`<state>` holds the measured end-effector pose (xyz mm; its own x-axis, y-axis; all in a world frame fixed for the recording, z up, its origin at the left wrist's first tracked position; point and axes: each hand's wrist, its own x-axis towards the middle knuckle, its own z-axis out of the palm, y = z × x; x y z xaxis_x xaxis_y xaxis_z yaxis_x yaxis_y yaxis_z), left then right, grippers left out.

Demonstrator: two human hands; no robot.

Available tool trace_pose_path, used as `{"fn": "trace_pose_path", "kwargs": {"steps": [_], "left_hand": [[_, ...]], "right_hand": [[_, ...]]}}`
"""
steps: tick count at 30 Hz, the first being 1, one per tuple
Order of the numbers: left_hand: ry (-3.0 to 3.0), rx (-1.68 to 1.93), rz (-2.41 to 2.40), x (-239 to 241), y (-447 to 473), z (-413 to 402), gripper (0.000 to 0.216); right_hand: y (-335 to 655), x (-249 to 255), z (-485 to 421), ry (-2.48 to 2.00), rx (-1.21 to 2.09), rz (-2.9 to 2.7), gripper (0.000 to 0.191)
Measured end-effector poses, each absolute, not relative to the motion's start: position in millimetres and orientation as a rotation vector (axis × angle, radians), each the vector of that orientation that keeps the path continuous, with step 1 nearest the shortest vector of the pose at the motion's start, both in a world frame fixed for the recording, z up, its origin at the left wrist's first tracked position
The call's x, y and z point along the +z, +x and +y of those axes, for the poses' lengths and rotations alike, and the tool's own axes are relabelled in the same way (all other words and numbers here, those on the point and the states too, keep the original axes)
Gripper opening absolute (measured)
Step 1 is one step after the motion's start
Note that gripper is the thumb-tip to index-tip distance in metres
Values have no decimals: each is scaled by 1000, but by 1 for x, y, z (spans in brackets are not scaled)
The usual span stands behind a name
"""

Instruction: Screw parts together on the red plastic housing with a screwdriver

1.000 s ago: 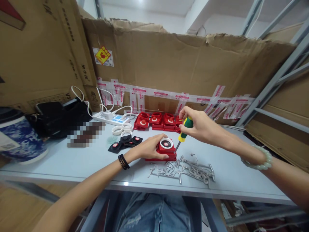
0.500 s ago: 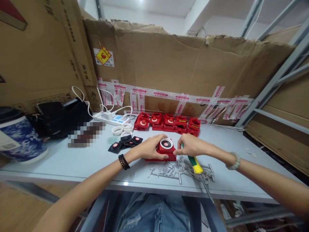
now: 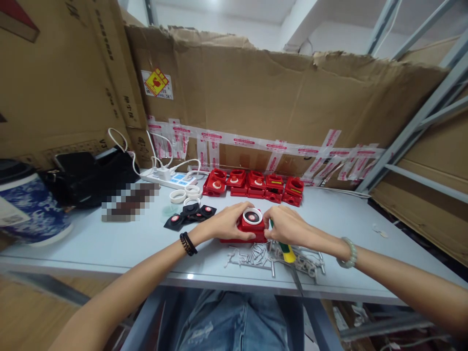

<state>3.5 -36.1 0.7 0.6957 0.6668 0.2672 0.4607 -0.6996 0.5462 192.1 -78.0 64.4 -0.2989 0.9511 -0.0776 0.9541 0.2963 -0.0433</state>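
Observation:
My left hand point(image 3: 234, 222) grips the left side of a red plastic housing point(image 3: 258, 233) on the table. A white ring point(image 3: 259, 211) sits on its top around a black disc with a red centre. On the housing's right side, the fingertips of my right hand point(image 3: 287, 224) touch its edge. A green and yellow screwdriver point(image 3: 287, 252) is tucked in that hand, its shaft pointing down toward me. Below lie several small metal screws and pins point(image 3: 258, 254), with more hardware point(image 3: 305, 263) to their right.
Several red housings point(image 3: 248, 184) stand in a row at the back. Left of my hands lie white rings point(image 3: 178, 196), black square pieces point(image 3: 190, 214) and a power strip point(image 3: 171, 178). A blue-and-white cup point(image 3: 32, 209) stands far left. Cardboard point(image 3: 248, 87) walls the back.
My right hand has shifted slightly left, closer against the housing, and the screwdriver has swung left with it. My left hand and the housing stay in place.

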Motion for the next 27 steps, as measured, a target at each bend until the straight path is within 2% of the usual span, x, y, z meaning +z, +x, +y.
{"fn": "trace_pose_path", "kwargs": {"steps": [5, 14, 21, 27], "left_hand": [[2465, 632, 869, 0, 4, -35, 65], [2452, 641, 865, 0, 4, -36, 65], [2448, 643, 865, 2, 4, -37, 65], [2455, 637, 865, 1, 3, -37, 65]], "right_hand": [[196, 67, -79, 1861, -152, 2523, 23], [197, 62, -75, 1820, -106, 2538, 11], [196, 66, -75, 1815, -151, 2509, 20], [194, 62, -76, 1853, -149, 2487, 17]]}}
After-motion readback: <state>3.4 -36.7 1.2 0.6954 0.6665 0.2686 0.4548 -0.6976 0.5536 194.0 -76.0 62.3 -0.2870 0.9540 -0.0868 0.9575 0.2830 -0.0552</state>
